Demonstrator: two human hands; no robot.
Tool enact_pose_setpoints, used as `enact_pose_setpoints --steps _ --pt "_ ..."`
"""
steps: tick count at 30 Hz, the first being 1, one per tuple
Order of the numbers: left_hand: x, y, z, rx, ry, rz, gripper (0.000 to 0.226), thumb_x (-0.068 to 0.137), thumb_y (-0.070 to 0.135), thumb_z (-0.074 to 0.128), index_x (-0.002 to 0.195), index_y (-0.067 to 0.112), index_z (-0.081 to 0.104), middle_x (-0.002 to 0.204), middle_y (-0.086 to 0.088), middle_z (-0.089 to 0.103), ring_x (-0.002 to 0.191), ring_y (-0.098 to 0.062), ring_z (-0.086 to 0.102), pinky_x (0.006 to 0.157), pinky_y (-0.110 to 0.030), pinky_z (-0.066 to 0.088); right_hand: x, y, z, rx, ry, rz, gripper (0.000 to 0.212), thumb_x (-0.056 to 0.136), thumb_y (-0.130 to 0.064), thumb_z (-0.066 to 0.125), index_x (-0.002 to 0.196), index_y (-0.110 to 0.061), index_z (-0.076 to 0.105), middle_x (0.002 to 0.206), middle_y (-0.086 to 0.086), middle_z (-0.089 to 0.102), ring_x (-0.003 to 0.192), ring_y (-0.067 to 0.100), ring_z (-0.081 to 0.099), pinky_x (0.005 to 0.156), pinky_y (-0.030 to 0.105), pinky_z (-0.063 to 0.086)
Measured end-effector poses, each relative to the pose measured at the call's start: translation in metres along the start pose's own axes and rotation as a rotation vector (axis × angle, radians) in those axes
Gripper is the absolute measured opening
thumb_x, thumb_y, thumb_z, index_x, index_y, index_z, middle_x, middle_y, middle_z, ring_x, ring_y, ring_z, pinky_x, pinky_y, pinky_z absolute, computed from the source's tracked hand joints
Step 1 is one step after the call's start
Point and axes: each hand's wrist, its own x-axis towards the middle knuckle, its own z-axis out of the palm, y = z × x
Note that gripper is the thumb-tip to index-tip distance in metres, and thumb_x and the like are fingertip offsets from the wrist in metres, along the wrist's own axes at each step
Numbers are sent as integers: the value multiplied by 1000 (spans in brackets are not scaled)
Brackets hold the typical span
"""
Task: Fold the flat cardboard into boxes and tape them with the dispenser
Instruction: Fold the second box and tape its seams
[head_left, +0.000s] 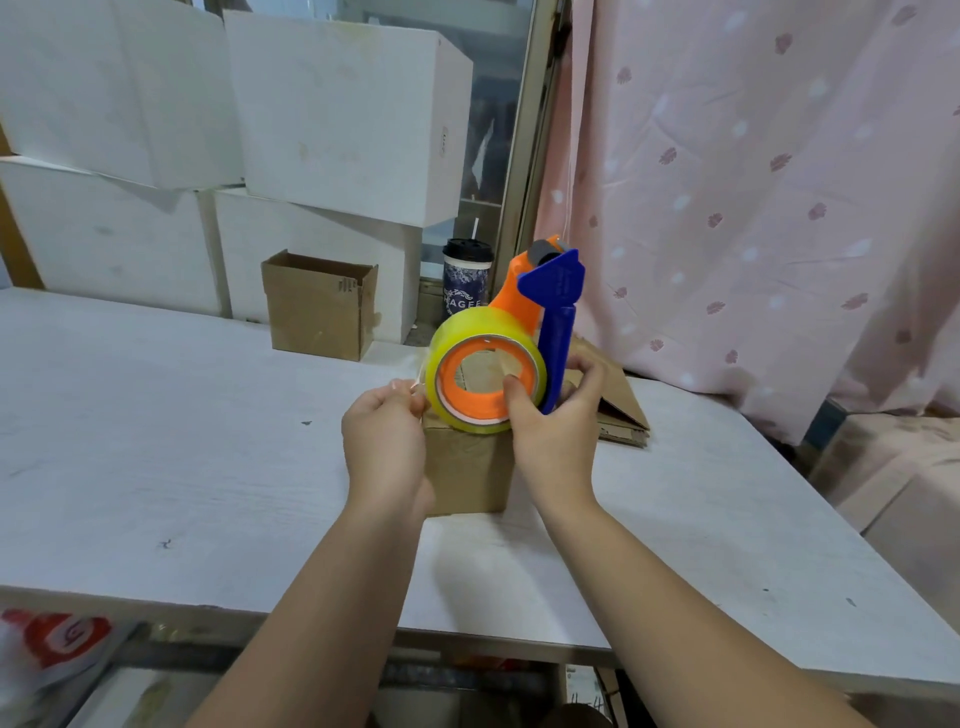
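Two hands hold dispenser (over box)

Only two arms of the person are in view, and both are bare. The left hand and the right hand are uncovered, with rounded backs and short fingers. The right hand's thumb ends in a blunt, rounded tip. Just behind each hand the wrist narrows. Behind the wrists, the left forearm and the right forearm are bare along their whole visible length. They look smooth and grow broader away from the hands, as far as the lower edge of the view.
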Motion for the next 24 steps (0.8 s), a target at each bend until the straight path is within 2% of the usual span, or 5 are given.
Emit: enact_pose_setpoints --steps 8,13,19,22,24 --pt "-7 5 -5 97 23 85 25 100 23 40 82 23 56 96 0 67 94 -15 62 65 -29 39 -7 1 7 1 58 -80 42 89 -18 66 114 -38 40 102 -26 57 91 -15 57 67 1 43" --pt "-8 3 -4 19 54 24 31 102 23 36 80 23 58 97 1 66 100 -15 60 91 -39 44 -6 3 9 59 33 -31 37 88 -20 67 123 -26 54 107 -14 64 94 -10 58 70 5 47" --pt "1 2 -8 -41 -11 22 31 101 15 34 87 16 62 94 5 70 91 -4 62 85 -31 39 4 -1 5 248 -23 166 18 81 -20 73 99 -16 71 74 -14 70 72 -1 66 57 13 49" --pt "7 -2 -13 -71 -9 -16 33 99 8 37 83 15 65 88 2 71 85 -6 64 79 -27 46 4 -3 4 204 -48 103 25 82 -23 73 105 -31 67 89 -20 70 87 -3 65 62 13 51" --pt "9 -7 -15 -58 -16 -13 31 98 5 39 83 15 65 101 -9 70 93 -17 66 87 -30 49 2 -5 4 182 -66 58 32 83 -23 72 109 -40 62 91 -27 67 91 -7 62 63 10 50"
